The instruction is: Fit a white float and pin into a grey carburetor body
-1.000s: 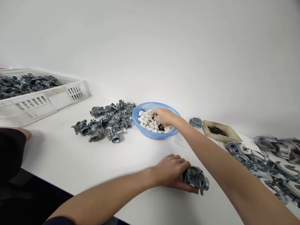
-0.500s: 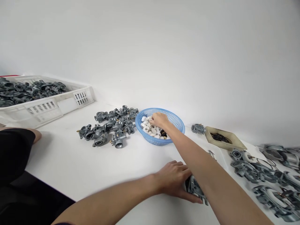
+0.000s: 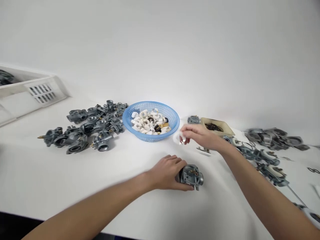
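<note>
My left hand [image 3: 167, 172] grips a grey metal carburetor body [image 3: 192, 175] that rests on the white table [image 3: 75, 180]. My right hand [image 3: 200, 136] hovers above the table to the right of the blue plastic basket [image 3: 151, 135]. Its fingers pinch a small white plastic part [image 3: 182, 137]. The basket holds several white and a few black small parts [image 3: 149, 122].
A pile of grey carburetor bodies [image 3: 85, 128] lies left of the basket. A white crate [image 3: 32, 93] stands at the far left. A beige tray of black rings [image 3: 214, 126] and a row of carburetor parts [image 3: 265, 160] lie at the right.
My right hand has come out of the basket toward me and to the right, now pinching a white part. The camera has swung to the right. My left hand stays on the carburetor body.
</note>
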### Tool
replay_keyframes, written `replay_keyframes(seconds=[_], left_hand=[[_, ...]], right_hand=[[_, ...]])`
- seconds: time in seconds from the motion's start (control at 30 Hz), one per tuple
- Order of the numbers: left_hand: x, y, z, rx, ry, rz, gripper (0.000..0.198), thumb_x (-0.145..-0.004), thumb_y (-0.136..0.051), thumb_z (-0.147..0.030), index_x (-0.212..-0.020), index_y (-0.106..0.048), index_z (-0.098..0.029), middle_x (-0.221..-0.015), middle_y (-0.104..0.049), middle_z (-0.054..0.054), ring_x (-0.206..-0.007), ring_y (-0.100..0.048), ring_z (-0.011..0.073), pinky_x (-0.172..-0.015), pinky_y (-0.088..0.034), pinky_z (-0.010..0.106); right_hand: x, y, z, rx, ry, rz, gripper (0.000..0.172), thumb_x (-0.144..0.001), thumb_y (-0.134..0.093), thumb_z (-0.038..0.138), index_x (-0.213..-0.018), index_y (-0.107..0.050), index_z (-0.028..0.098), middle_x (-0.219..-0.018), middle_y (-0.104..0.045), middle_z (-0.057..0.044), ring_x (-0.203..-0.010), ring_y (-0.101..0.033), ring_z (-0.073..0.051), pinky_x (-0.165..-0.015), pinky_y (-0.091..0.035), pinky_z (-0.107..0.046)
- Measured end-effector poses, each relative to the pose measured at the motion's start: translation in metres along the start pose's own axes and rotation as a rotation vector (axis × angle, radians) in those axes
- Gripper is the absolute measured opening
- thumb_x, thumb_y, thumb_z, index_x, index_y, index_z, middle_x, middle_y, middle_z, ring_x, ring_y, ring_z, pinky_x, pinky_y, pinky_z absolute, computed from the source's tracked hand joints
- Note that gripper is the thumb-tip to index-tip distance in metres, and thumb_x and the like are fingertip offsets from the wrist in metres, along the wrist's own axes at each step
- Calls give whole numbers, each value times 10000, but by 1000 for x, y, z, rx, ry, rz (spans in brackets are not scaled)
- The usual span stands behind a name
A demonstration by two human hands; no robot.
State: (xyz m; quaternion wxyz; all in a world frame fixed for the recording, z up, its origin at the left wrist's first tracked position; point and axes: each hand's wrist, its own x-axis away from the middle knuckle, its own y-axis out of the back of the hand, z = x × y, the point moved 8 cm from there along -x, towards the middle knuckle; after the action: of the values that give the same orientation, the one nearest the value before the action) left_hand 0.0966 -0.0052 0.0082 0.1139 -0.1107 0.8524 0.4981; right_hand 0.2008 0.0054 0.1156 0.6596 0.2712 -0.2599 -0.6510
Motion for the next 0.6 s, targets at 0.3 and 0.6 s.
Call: replay_keyframes(seconds=[0.3, 0.6], left_hand=[[-3, 0, -2, 175, 62, 4, 495, -707, -799, -510, -1065, -603, -231, -943, -700, 16, -867, -646, 245, -867, -463, 385], [-5, 0, -3, 165, 93, 49, 470, -697, -816, -468, -1019, -583, -217, -937, -684, 14, -894, -628, 249, -869, -466, 397]], right_hand=[[71, -25, -42, -79, -143, 172, 235, -994, -388, 265, -857, -573, 219, -821, -591, 3, -773, -530, -172, -730, -433, -315], [68, -51, -44, -132, -69, 203, 159, -950, -455, 223, -804, -517, 214, -1007, -516, -12, -849, -503, -155, -782, -426, -298]])
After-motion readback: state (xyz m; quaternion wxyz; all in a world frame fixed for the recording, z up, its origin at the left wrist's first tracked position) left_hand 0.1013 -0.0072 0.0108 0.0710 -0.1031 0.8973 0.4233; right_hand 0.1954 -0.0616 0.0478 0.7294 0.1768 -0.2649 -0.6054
